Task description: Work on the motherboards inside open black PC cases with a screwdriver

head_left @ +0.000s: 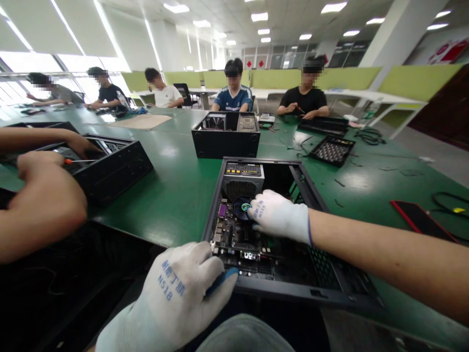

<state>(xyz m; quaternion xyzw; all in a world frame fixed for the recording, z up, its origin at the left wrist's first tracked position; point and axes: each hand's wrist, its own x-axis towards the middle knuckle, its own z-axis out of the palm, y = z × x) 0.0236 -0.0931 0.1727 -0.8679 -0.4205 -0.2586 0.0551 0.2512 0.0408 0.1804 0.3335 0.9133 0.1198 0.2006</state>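
An open black computer case [271,288] lies on its side in front of me, at the table's near edge. My left hand [186,288], in a white glove, grips the near left corner of its frame, the thumb on the inner side. My right hand [273,212], gloved the same way, reaches into the case with fingers curled at the right edge of the round CPU fan [242,209]. Its fingertips are partly hidden, so what they pinch does not show. Under the fan lies the motherboard [234,234]. The power supply [244,178] fills the far left corner.
Another person's arms [47,195] work with a screwdriver [76,161] at a black case [113,171] on my left. Across the green table [172,195] stands a further case [227,144]. A black panel [331,149], cables [370,137] and a red-edged black object [417,217] lie right.
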